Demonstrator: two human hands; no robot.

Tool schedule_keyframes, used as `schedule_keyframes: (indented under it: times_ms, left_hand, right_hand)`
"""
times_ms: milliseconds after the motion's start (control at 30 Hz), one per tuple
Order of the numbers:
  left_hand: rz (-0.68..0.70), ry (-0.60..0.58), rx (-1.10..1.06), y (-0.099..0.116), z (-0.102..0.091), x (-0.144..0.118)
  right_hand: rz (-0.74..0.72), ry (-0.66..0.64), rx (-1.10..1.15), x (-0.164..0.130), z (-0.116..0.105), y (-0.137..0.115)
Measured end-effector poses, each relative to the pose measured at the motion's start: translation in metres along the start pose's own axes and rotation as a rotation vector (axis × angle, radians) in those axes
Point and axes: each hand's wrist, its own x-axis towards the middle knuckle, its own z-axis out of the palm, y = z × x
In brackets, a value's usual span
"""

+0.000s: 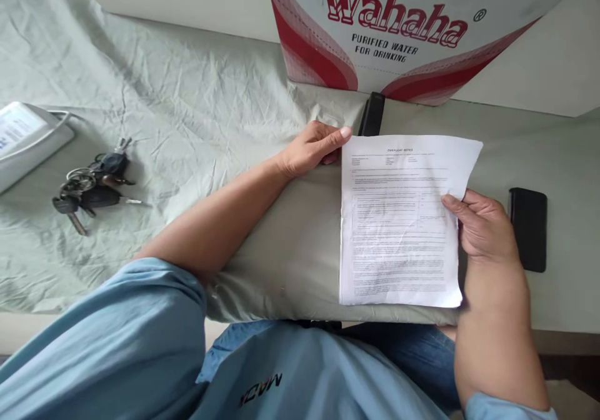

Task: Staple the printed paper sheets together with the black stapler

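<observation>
A white printed paper (398,245), headed "OVERLEAF NOTES", is held up in front of me, slightly creased and curling at its right side. My right hand (487,226) grips its right edge, thumb on the front and the other fingers behind. At the upper left corner is my left hand (312,148), its thumb along the corner and its fingers curled, partly hidden at the paper's edge. Just beyond that corner lies a black oblong object (372,114), its lower end covered by the paper. A black smartphone (528,229) lies right of my right hand.
A large Wahaha water carton (323,64) stands at the back against a pale wall. Several keys on a ring (89,185) lie at the left on the wrinkled grey-green cloth (187,89). A white device with a cord (32,139) sits at the far left edge.
</observation>
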Motion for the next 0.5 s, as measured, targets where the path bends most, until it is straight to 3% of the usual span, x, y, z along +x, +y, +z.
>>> schedule_keyframes:
  times_ms: [167, 333, 500]
  left_hand:
    - [-0.004, -0.019, 0.086, -0.006, -0.002, 0.007]
    - [0.046, 0.049, 0.188, -0.010, -0.002, 0.010]
    - [0.022, 0.042, 0.105, 0.002, 0.002, 0.004]
  right_hand:
    - [-0.012, 0.017, 0.009, 0.004, 0.000, 0.010]
    - [-0.043, 0.070, 0.049, 0.008, 0.000, 0.017]
    - [-0.055, 0.047, -0.012, 0.008, -0.002, 0.017]
